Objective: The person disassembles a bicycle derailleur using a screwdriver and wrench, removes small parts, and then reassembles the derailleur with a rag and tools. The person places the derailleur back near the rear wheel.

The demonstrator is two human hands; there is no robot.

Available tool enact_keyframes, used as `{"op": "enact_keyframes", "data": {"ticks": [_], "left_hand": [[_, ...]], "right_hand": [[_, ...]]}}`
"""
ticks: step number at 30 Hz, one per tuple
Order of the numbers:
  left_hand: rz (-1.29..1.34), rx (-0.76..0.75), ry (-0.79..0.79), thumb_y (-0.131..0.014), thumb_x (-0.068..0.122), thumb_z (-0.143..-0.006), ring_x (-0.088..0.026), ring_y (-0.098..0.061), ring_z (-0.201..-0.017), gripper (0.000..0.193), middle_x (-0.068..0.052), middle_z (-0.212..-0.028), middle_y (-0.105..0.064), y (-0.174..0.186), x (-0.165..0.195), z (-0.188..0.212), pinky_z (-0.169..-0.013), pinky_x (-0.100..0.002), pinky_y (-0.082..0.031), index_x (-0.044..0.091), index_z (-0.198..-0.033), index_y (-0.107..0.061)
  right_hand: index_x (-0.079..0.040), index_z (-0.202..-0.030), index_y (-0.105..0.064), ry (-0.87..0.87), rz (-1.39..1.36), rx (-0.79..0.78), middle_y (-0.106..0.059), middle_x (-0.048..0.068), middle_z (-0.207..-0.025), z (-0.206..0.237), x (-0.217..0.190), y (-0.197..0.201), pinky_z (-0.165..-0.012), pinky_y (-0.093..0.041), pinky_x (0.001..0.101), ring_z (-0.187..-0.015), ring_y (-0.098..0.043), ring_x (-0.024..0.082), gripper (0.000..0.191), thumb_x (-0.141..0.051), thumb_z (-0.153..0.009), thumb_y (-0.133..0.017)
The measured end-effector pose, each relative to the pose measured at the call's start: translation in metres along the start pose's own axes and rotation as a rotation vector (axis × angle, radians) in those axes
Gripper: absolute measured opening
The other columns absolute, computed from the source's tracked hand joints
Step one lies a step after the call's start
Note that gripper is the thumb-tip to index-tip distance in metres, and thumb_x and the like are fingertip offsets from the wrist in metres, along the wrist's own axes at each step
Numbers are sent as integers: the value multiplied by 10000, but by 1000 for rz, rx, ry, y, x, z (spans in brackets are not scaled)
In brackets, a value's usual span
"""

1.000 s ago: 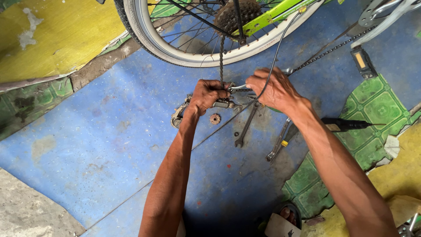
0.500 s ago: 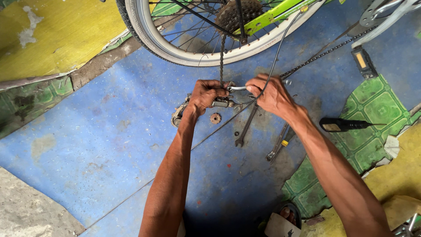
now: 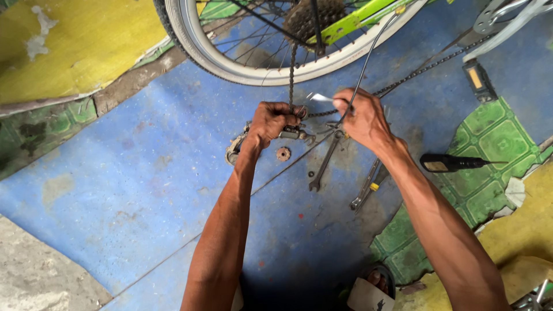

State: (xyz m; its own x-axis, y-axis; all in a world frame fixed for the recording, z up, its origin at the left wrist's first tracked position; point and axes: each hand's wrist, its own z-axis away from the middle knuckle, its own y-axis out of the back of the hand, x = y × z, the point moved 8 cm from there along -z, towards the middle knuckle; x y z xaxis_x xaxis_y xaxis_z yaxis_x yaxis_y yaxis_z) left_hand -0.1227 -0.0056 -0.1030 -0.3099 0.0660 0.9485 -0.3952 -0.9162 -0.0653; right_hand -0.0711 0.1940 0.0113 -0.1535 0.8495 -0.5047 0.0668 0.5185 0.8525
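While the left hand (image 3: 271,122) clamped the grimy metal derailleur (image 3: 237,145), the right hand (image 3: 363,118) pinched a thin cable (image 3: 368,55). A rusty chain (image 3: 291,75) hung at twelve o'clock.

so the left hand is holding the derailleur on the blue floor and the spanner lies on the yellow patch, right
Not quite. In the head view the left hand does hold the derailleur on the blue floor, but the spanner lies on the blue floor too, below the right hand, not on yellow.
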Motion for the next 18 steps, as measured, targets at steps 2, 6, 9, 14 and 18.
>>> {"op": "enact_keyframes", "data": {"ticks": [2, 6, 9, 14, 18], "left_hand": [[-7, 10, 10, -800, -15, -765, -142, -712, -750, 176, -83, -859, -798, 0, -1, 1, -719, -297, -591, 17, -938, -808], [-38, 56, 12, -786, -17, -776, -146, -708, -750, 218, -71, -914, -794, -2, 3, 8, -702, -300, -596, 46, -984, -794], [23, 92, -75, -772, -17, -768, -130, -722, -803, 247, -48, -983, -800, -6, 16, 16, -740, -295, -621, 57, -1003, -794], [-183, 212, -116, -759, 58, -820, -143, -744, -786, 295, -82, -965, -805, -5, 23, 28, -740, -295, -602, 104, -1110, -788], [-220, 219, -71, -700, 145, -885, -162, -742, -691, 278, -89, -939, -785, -9, 19, 25, -649, -312, -624, 131, -1159, -744]], "right_hand": [[-19, -1060, -649, -268, -193, -77, -678, 101, -791, 18, 39, -22, -528, -521, 361, -610, -636, 193, 107, -27, -1009, -555], [-29, -1023, -619, -627, -445, -193, -718, 66, -742, 90, 84, -80, -555, -593, 285, -636, -738, 155, 124, -46, -987, -502], [-29, -949, -664, -597, -312, -409, -712, 97, -719, 119, 83, -109, -534, -522, 320, -638, -698, 203, 92, -70, -967, -583], [-44, -951, -699, -443, 158, -572, -660, 144, -668, 115, 45, -91, -493, -465, 358, -601, -664, 280, 316, -267, -1121, -554], [-7, -1054, -650, -337, -434, -113, -687, 120, -714, 57, -23, -61, -402, -571, 320, -561, -736, 176, 196, -88, -977, -489]]}}
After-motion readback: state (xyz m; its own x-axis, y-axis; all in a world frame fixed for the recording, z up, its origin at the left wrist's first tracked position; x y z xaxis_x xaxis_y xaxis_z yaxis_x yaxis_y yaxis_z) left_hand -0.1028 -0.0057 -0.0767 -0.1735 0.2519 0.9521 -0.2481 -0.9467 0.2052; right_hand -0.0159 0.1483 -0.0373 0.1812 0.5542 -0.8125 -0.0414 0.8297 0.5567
